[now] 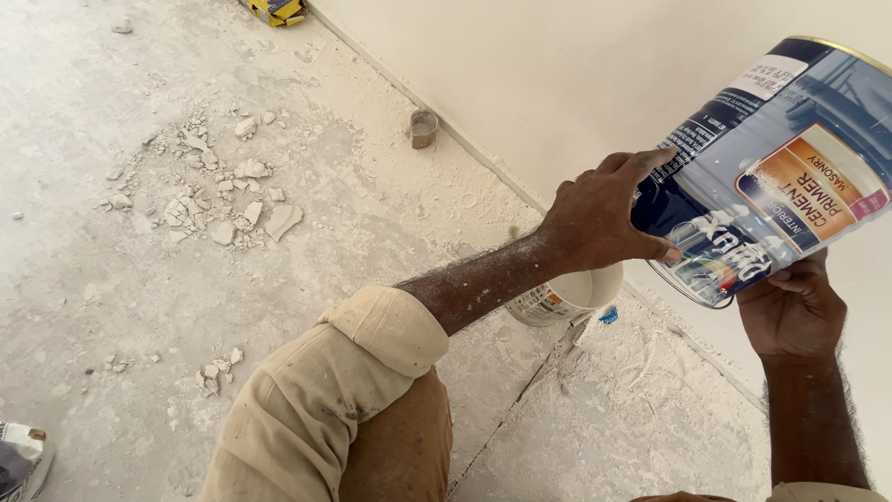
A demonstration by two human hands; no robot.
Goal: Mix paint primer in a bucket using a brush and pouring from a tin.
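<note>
Both hands grip the can [771, 177]: left [599, 218] on its side, right [790, 311] underneath, tilted over the tub [567, 299]; no pour visible yet.

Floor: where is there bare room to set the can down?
Bare floor lies left of the knee, below the rubble, and right of the bucket beside the wall. It is crowded around the rubble and at the bucket, beneath the can both hands hold.

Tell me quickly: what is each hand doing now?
Left hand: closed on the side of the tilted paint can.
Right hand: supports the same can from below.
</note>
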